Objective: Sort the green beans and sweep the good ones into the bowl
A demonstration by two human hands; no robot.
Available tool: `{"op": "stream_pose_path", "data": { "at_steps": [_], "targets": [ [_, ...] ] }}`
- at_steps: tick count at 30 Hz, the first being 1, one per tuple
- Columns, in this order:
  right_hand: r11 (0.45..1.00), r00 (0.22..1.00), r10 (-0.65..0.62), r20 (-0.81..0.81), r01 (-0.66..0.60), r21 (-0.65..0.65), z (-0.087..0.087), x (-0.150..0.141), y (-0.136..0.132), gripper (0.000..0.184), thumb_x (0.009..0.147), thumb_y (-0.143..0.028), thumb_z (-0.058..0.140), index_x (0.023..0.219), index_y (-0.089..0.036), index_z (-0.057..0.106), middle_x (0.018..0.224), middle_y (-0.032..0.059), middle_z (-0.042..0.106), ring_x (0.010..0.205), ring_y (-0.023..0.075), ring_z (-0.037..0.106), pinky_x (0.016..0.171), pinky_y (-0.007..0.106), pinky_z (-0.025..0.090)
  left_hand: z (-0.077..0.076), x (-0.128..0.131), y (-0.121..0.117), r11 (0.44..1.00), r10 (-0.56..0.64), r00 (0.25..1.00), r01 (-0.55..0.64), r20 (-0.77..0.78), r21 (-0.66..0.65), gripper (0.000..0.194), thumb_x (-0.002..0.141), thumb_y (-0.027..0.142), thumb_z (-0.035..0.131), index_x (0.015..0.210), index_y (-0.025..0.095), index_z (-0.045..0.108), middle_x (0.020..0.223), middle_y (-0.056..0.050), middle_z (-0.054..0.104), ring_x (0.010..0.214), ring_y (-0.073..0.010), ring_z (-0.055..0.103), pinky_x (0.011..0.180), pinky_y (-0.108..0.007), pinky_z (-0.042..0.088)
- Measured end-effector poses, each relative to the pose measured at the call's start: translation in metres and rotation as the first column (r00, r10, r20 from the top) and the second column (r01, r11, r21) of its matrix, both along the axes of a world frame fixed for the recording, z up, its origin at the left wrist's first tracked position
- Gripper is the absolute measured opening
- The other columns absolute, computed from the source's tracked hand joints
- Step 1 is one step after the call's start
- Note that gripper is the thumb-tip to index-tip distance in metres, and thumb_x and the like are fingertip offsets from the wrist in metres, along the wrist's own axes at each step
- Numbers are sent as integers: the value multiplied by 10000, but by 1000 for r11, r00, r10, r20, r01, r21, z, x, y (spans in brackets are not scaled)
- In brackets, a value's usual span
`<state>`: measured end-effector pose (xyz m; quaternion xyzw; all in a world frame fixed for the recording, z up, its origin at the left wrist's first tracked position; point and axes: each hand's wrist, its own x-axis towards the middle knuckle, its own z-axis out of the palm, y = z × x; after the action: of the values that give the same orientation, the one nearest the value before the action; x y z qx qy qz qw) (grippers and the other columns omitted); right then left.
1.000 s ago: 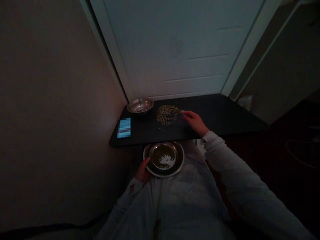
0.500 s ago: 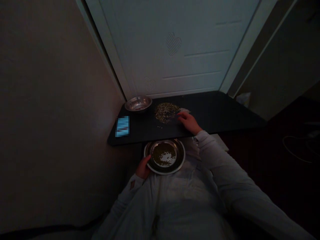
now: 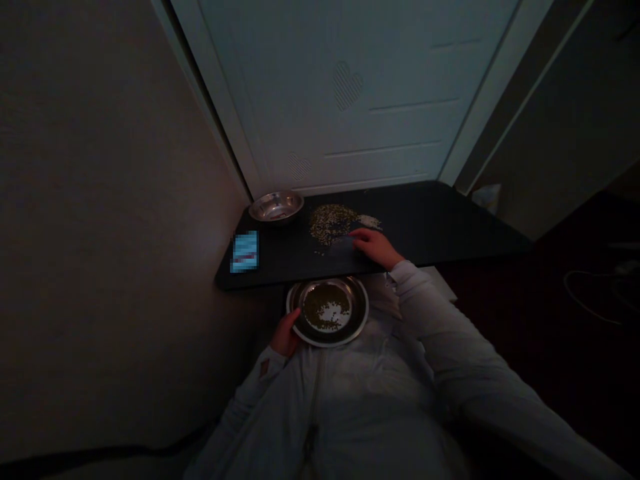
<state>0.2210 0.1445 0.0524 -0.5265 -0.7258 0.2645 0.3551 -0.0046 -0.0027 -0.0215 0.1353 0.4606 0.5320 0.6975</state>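
Note:
My left hand [image 3: 286, 333] grips the left rim of a round steel bowl [image 3: 360, 320] at my lap, just below the table's front edge. Small green beans [image 3: 320, 307] cover part of its bottom. Over the dark table, my right hand [image 3: 376, 247] reaches in with its fingers stretched left and slightly bent, close to the lower right edge of a spread of mixed green and pale grains [image 3: 330, 221]. Nothing can be made out in its fingers. A small heap of pale grains [image 3: 370, 221] lies just beyond that hand.
A second steel bowl [image 3: 277, 207] stands at the table's back left corner. In front of it lies a blurred light-blue rectangle [image 3: 245, 251]. The dark table [image 3: 430, 227] meets a white door [image 3: 390, 80] behind it, with a wall [image 3: 125, 233] on the left.
My right hand has shifted slightly down and left, away from the pale heap, which shows more fully. The left hand still holds the bowl.

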Motion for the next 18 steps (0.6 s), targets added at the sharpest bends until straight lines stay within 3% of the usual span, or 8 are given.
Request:
{"op": "stream_pose_path", "data": {
  "at_steps": [5, 18],
  "targets": [
    [996, 999, 40, -34, -43, -73, 1, -1, -2, 276, 651, -206, 481, 898, -172, 600, 652, -12, 605, 607, 105, 515, 597, 224, 379, 0, -1, 1, 1000, 17, 1000, -17, -4, -4, 139, 640, 251, 587, 703, 143, 649, 727, -54, 699, 1020, -243, 532, 931, -349, 359],
    [925, 950, 262, -170, -298, -237, 9, -11, -25, 268, 614, -244, 516, 848, -133, 586, 556, -44, 506, 493, 59, 416, 502, 196, 309, 2, -1, 2, 1000, 17, 1000, -16, 11, -24, 160, 645, 247, 584, 726, 127, 653, 776, -68, 699, 1040, -240, 517, 935, -341, 354]
  ]
}}
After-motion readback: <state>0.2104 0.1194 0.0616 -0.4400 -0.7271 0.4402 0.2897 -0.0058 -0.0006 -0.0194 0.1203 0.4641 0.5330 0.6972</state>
